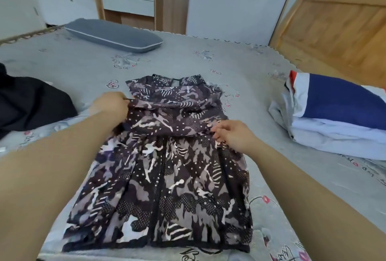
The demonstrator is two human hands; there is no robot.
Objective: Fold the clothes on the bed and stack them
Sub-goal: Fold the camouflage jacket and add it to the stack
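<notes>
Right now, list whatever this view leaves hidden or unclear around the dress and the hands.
- Left hand: fingertips hidden behind the dress edge, head view; the grip is unclear.
- Dress waist fold: what lies under it is covered by the fabric.
- Black garment: cut off by the left edge; type unknown.
- Folded stack: cut off by the right edge; its count is unclear.
- Dress hem: blurred near the bottom edge.
</notes>
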